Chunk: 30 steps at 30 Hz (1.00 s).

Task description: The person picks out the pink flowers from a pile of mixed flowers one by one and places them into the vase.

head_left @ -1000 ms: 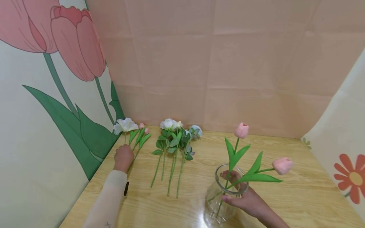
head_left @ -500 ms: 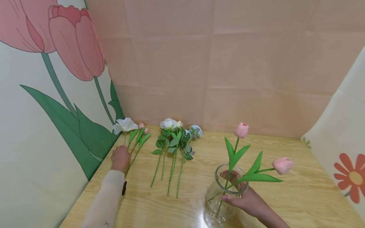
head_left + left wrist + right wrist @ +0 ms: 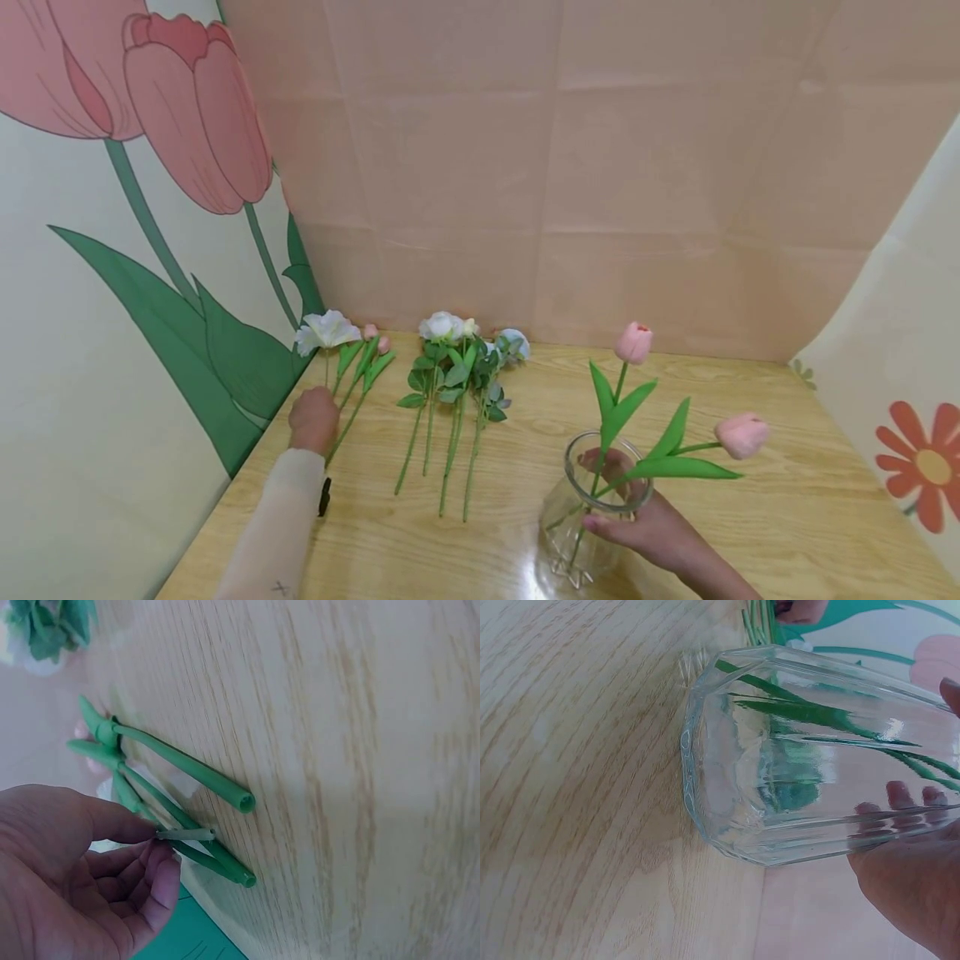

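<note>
My left hand point(image 3: 313, 419) is at the left of the table, and in the left wrist view its thumb and forefinger pinch a thin pale stem point(image 3: 187, 835). Just beyond that hand in the head view lies the white flower point(image 3: 327, 331) this stem leads to. Green-stemmed pink tulips point(image 3: 366, 367) lie right beside it, their cut ends point(image 3: 244, 801) showing in the left wrist view. My right hand point(image 3: 652, 533) grips a clear glass vase point(image 3: 558, 517) around its upper part. Two pink tulips point(image 3: 633, 343) stand in the vase, one upright, the other leaning right.
White roses point(image 3: 442, 327) and a pale blue flower point(image 3: 513, 343) lie mid-table at the back, stems toward me. A pinkish backdrop point(image 3: 555, 167) rises behind the wooden table point(image 3: 780, 517). Printed panels close off both sides, the left one with a large tulip point(image 3: 198, 117).
My left hand has drawn slightly left and toward me, uncovering more of the stems beside it. The right hand and the vase have stayed in place.
</note>
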### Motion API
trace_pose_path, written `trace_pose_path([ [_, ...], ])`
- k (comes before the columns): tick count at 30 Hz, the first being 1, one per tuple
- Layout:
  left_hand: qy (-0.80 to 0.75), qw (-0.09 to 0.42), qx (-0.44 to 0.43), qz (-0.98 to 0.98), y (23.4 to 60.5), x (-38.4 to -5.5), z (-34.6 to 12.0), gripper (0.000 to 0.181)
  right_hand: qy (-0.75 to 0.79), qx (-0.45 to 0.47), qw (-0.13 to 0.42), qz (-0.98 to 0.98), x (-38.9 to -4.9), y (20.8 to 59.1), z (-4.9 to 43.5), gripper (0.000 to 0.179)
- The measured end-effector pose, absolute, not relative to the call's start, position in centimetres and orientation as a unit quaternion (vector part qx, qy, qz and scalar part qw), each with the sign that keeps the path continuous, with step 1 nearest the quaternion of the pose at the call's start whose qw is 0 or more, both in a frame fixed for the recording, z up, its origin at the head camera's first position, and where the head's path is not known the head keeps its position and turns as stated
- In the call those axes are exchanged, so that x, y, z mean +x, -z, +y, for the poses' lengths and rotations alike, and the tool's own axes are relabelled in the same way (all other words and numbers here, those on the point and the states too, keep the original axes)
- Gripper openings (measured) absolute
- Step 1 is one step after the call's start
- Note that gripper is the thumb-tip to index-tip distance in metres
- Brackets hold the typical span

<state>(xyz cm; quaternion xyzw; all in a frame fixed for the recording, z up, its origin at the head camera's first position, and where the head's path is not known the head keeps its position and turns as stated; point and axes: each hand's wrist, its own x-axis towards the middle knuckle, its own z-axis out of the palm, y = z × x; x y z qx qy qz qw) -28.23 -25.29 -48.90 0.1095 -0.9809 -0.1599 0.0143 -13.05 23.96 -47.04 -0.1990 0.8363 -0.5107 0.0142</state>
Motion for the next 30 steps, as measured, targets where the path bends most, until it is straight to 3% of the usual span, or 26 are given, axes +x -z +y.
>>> trace_pose_path([
  [30,0.165,0.078,0.1,-0.978,46.7,-28.2,-23.3,0.014,0.514,-0.203,0.021,0.833,-13.2,47.1,24.1,0.066],
])
